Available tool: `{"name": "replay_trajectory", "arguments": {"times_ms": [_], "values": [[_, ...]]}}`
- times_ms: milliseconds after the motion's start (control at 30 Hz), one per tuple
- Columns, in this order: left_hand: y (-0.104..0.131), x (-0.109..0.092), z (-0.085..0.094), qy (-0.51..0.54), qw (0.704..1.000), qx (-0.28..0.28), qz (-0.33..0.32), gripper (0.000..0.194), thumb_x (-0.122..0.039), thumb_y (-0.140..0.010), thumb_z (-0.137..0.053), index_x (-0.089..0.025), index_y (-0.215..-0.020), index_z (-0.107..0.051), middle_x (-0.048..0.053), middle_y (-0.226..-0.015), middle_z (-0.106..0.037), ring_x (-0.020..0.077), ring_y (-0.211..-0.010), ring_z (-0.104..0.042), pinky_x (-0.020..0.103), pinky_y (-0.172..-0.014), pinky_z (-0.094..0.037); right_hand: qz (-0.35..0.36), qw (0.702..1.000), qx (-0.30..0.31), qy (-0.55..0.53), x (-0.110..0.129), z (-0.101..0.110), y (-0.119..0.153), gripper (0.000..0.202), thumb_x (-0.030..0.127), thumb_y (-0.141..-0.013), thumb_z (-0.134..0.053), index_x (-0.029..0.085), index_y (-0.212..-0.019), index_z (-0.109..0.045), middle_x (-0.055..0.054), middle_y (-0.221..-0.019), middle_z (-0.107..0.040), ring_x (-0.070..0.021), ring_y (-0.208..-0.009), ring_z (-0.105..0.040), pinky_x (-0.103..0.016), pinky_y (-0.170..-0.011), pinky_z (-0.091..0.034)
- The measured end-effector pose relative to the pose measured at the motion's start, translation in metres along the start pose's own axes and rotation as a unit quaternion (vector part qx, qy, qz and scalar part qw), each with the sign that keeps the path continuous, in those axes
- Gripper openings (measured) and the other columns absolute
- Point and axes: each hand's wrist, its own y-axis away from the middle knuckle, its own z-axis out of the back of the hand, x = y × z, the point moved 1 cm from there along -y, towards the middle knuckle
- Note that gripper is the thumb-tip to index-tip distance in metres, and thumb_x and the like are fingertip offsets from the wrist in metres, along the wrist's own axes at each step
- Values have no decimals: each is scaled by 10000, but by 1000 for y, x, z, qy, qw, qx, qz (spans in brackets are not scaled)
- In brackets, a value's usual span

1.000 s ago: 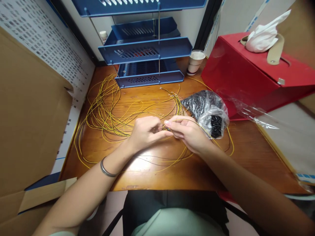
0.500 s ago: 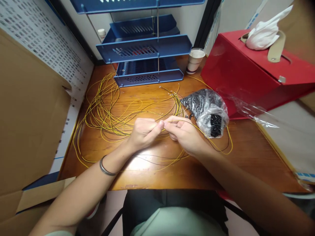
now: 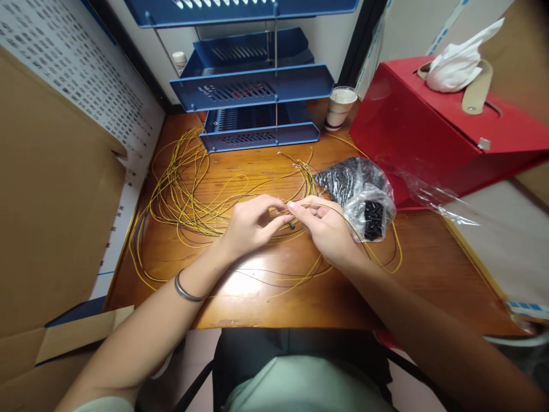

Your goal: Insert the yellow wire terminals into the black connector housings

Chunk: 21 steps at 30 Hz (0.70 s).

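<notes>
My right hand (image 3: 323, 226) pinches a thin yellow-and-black wire (image 3: 351, 224) between thumb and forefinger, and the wire trails back over the wrist. My left hand (image 3: 253, 226) meets it fingertip to fingertip, thumb and forefinger curved with a gap between them. Just under the left thumb tip shows a small black piece (image 3: 292, 225), like a connector; how it is held is partly hidden. Behind and left of my hands lies a loose tangle of yellow and black wires (image 3: 175, 183). The bunched wire ends (image 3: 306, 171) have small metal tips.
A clear plastic bag (image 3: 364, 197) of small black parts lies beside my right hand. Further back stand a blue tiered tray (image 3: 257, 137), a paper cup (image 3: 340, 109) and a red tissue box (image 3: 420, 126). Cardboard (image 3: 55, 189) rises along the left edge.
My left fingers have loosened from a tight pinch into an open curve, and the black piece now shows below the fingertips. My right hand has shifted slightly, still holding the wire.
</notes>
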Motion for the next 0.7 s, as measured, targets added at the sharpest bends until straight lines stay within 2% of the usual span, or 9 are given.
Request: {"name": "replay_trajectory", "arguments": {"times_ms": [100,200,300,467,700], "values": [[1,1,0,-7,1000,0,-25,71,-223,-934,-686,-154,-924,-694,40,-826,-763,97,-659,-669,199,-643,-508,9,1000,-17,24,-1,1,0,316,479,-761,-783,175,-732,-701,-17,-657,-645,-117,-584,-489,-263,-537,-359],[0,2,0,1,999,-3,-49,66,-175,-951,-650,-152,-912,-697,44,-824,-769,104,-699,-694,197,-662,-515,15,999,-20,37,-2,1,0,305,465,-779,-772,173,-730,-700,8,-602,-582,-104,-547,-426,-262,-507,-306],[-1,2,0,8,999,6,-42,92,-161,-959,-632,-143,-890,-691,40,-779,-749,98,-673,-672,190,-645,-502,23,998,-20,51,-2,1,0,275,422,-813,-735,169,-720,-683,37,-561,-493,-90,-518,-350,-263,-488,-255],[-2,-3,-1,10,1000,16,13,209,-202,-1000,-548,-152,-827,-652,18,-710,-697,92,-611,-615,195,-601,-467,25,998,-16,58,-3,0,1,239,386,-826,-703,168,-734,-669,41,-564,-479,-91,-516,-355,-263,-488,-269],[0,-8,-5,31,994,14,102,444,-292,-1045,-472,-169,-622,-528,-36,-514,-529,65,-452,-471,202,-512,-379,21,996,-33,82,0,-4,5,240,386,-831,-722,167,-747,-673,30,-591,-497,-96,-523,-375,-264,-488,-293]]}}
